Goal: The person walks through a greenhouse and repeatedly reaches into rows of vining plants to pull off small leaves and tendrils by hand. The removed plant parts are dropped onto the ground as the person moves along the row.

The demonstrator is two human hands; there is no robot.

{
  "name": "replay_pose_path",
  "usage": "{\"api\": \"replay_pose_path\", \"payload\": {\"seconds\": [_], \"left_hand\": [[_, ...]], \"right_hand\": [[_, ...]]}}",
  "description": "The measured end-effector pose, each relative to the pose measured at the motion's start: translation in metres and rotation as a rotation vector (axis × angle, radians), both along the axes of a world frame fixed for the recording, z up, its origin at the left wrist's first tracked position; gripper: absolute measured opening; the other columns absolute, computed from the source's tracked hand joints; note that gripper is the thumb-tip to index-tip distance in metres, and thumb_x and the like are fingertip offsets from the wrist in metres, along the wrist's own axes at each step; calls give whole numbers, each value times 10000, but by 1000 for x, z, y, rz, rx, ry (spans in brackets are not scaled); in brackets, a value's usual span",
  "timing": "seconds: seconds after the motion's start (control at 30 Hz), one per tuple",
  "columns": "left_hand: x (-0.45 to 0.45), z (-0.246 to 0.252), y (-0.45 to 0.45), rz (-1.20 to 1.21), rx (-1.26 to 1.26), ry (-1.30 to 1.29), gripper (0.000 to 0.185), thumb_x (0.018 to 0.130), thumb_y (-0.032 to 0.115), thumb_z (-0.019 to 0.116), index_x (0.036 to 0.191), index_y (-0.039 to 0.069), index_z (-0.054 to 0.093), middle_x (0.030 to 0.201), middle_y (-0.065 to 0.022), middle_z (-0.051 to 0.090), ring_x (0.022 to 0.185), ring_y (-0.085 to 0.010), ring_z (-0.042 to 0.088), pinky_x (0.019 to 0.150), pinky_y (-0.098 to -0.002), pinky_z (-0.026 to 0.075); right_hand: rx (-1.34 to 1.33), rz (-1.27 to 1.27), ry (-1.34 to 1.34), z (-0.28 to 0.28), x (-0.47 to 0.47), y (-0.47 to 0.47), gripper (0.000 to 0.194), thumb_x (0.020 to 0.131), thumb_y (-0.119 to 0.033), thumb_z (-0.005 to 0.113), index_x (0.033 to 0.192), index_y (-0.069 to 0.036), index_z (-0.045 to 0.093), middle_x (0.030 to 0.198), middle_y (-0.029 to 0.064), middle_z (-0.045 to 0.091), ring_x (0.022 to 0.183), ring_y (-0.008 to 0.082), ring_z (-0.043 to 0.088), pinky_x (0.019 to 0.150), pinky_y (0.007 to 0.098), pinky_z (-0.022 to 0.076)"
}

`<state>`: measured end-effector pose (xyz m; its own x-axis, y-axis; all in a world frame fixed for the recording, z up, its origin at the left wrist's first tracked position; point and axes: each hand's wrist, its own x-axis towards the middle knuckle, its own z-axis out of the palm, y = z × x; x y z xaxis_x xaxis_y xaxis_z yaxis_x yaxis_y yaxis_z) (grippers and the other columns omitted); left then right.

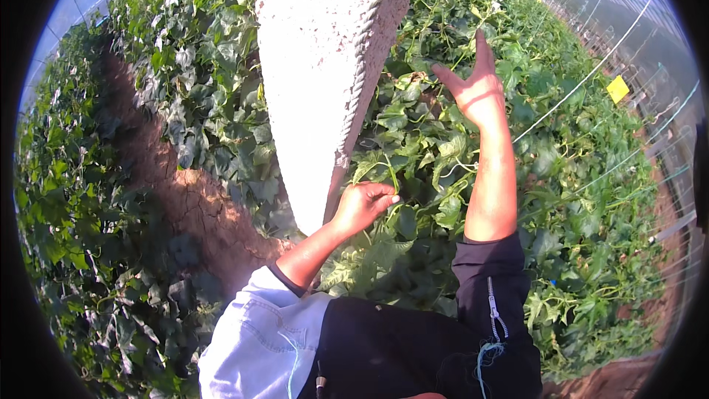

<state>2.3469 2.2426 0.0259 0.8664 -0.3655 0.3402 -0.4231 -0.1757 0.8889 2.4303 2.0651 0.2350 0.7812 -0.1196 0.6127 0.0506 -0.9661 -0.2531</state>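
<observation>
My left hand (365, 205) is closed with thumb and fingertips together on a thin green vine stem (394, 174), just right of the foot of a pale pillar. My right hand (473, 86) reaches up over the foliage, thumb and fingers spread, with nothing seen between them. Near its fingertips are leafy vine tips (487, 14). Broad green leaves (393, 116) of the vine plants lie between and below both hands.
A pale, rough pillar (304, 66) with a twisted rope (368, 39) rises before me. Bare soil (205, 216) runs along the left between plant rows. Strings (587, 75) slant across the right, near a yellow card (617, 89).
</observation>
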Motion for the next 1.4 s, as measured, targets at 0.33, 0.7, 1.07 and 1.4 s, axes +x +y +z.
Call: {"api": "replay_pose_path", "payload": {"seconds": [0.33,0.7,1.07,1.4], "left_hand": [[8,10,-8,-108,-411,109,184,814,157,684,825,-18,627,849,-42,637,777,-83,550,723,-240,449],[28,86,-43,132,-1,104,273,794,260,698,937,29,670,756,-6,636,689,-70,541,656,-245,447],[20,75,-39,113,-439,383,214,832,168,660,925,-24,641,781,-46,633,716,-98,608,650,-212,488],[9,52,-40,-138,-751,602,212,828,186,672,958,21,643,868,-32,646,737,-86,599,638,-205,478]], "right_hand": [[1835,893,98,-166,-17,-10,205,918,-281,535,1056,-129,536,580,-53,331,438,38,264,377,184,232],[315,596,10,-185,-83,-25,191,822,-63,592,1009,-27,610,934,81,618,861,240,575,782,327,452],[596,273,1,-149,-110,7,166,800,-153,674,793,2,615,627,66,598,548,110,544,514,266,429],[1121,675,268,-108,-84,2,218,883,-216,583,1003,-40,626,805,-39,611,625,32,461,536,170,342]]}}
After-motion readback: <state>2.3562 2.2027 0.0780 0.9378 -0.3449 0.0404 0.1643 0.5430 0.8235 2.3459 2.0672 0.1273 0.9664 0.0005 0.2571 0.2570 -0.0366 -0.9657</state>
